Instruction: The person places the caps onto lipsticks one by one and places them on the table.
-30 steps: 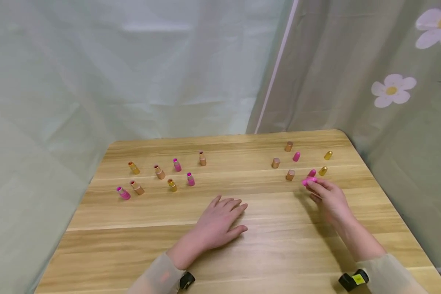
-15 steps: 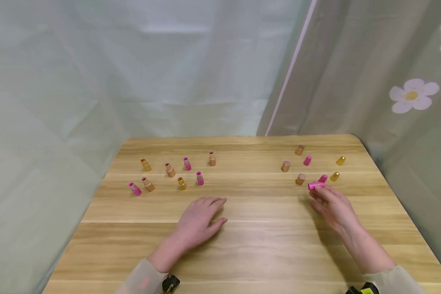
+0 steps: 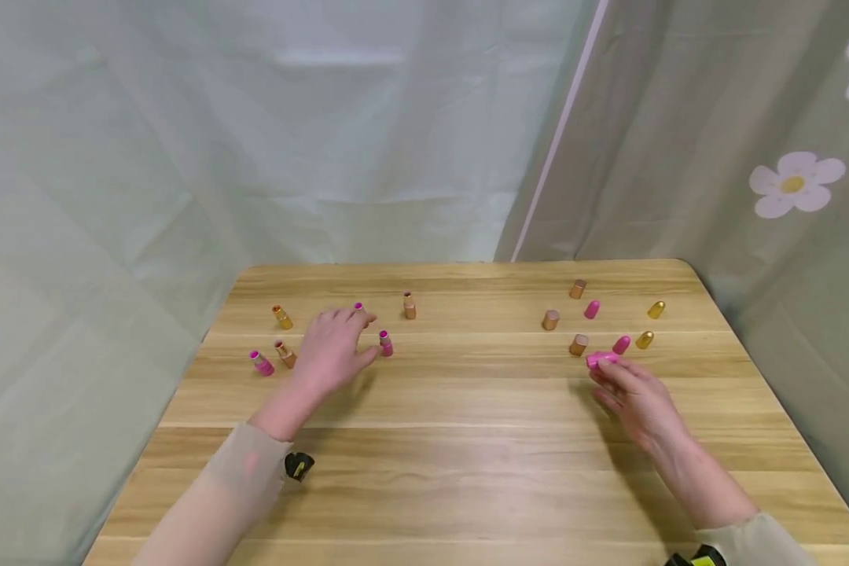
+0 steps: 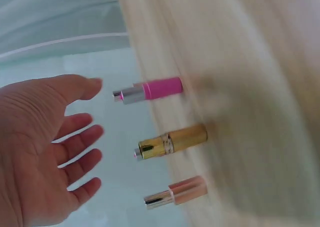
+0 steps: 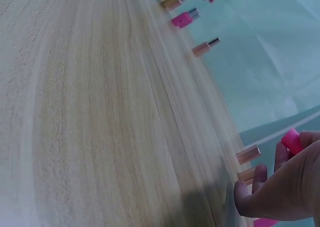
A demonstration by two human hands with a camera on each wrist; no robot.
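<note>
Pink-and-silver tube (image 4: 164, 88) (upright) near left grip (image 4: 37, 142).

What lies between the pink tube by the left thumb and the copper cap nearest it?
Bare wooden tabletop: in the head view, nothing stands between the pink tube and that copper cap.

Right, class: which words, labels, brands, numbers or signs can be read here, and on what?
None can be read.
Gold lipstick: marks on its middle band, too blurred.
Left black wrist gadget: yellow patch, too small to read.
Right black wrist gadget: yellow patch, too small and cut off.
</note>
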